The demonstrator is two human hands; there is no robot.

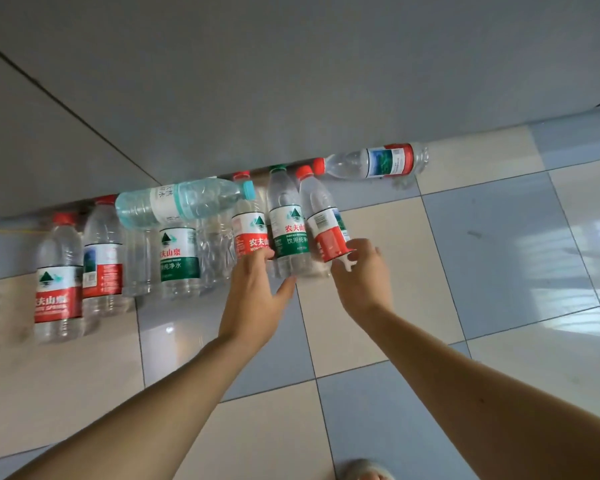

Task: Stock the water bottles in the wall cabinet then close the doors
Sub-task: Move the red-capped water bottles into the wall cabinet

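A: Nearest us, low at the frame's edge, there's a pale grey slipper toe (362, 471) on the glossy blue-and-cream tiled floor (465, 237), with both bare forearms stretching away from it.

B: And the left hand (253, 299)?

A: Open, fingers (257, 259) straight and spread. Their tips touch the lower part of a clear plastic bottle with a red-and-white label (252, 233). Just right of those fingertips stands a clear plastic bottle with a green label and green cap (288, 233), upright, its long axis vertical.

B: The right hand (364, 275)?

A: Fingers curling round the base of a clear red-capped bottle with a red label (323, 230), which tilts left, its neck leaning beyond the fingertips toward the grey wall (291, 81).

B: So which hand goes first?

A: I'd judge the right; it already grips. The left must close yet.

B: The other bottles?

A: More stand left of the left fingers, one pale blue-capped bottle (184, 204) lying across them. Beyond the right fingers a red-capped bottle (374, 164) lies sideways. No cabinet in view.
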